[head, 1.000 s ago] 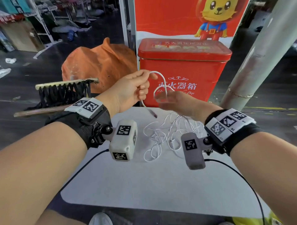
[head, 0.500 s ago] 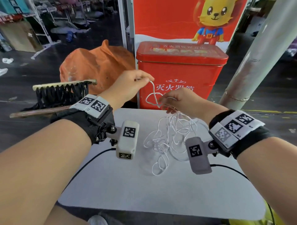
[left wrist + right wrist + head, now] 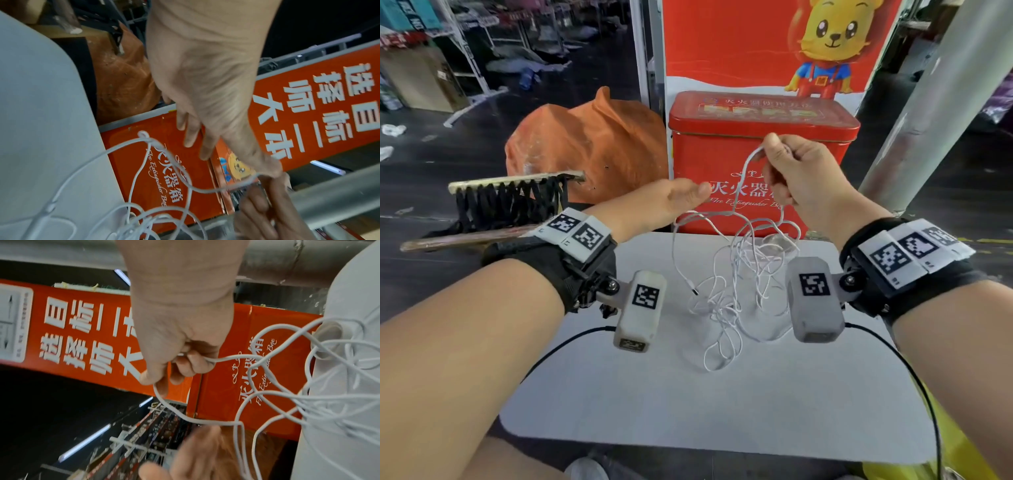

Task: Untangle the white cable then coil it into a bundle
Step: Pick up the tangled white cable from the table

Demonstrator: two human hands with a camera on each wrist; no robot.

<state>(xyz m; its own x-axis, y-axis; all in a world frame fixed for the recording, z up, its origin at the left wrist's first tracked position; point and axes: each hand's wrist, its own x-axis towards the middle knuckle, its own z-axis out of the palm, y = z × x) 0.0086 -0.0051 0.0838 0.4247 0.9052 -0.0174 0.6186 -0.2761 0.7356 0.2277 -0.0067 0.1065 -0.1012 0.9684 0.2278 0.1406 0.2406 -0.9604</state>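
A thin white cable [image 3: 739, 270] hangs in a loose tangle, its lower loops lying on the white table [image 3: 688, 394]. My right hand [image 3: 774, 154] is raised in front of the red box and grips an upper strand in curled fingers, seen close in the right wrist view [image 3: 180, 356]. The cable [image 3: 228, 357] runs from that hand toward the tangle. My left hand [image 3: 685, 198] is lower and to the left, fingers straight [image 3: 193, 129], thumb tip close to a strand [image 3: 205, 192]; contact is unclear. One plug end [image 3: 693, 291] dangles free.
A red metal box [image 3: 722, 154] stands just behind the table. An orange sack [image 3: 592, 144] and a wooden bar strung with black loops [image 3: 506, 198] are at the left. A grey pillar [image 3: 928, 102] rises at the right. Black camera leads cross the table's sides.
My left hand has let go of the cable, dropped and straightened its fingers. My right hand has risen with a strand, lifting more of the tangle off the table.
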